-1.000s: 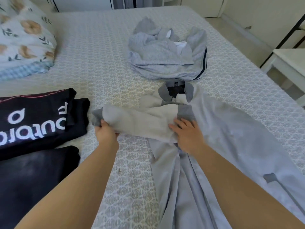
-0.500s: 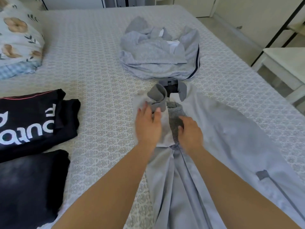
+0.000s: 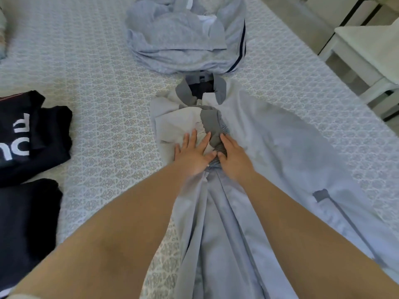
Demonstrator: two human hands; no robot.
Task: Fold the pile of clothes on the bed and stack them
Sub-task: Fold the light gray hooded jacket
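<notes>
A light blue shirt with a dark grey collar and cuffs lies spread on the bed in front of me. Its left sleeve is folded in over the chest. My left hand presses flat on that folded sleeve, fingers straight. Beside it, my right hand rests on the shirt's middle with its fingers touching the grey cuff. A heap of unfolded grey-blue clothes lies just beyond the collar. Folded black garments with white lettering sit at the left, another black one nearer me.
The bed has a patterned grey-white cover, with bare cover between the shirt and the black stack. A white table stands off the bed's right edge. A pillow's edge shows at far left.
My left hand brought the sleeve from the left over onto the shirt's chest and now flattens it. The right hand stayed on the shirt's middle. The view has tilted down and closer.
</notes>
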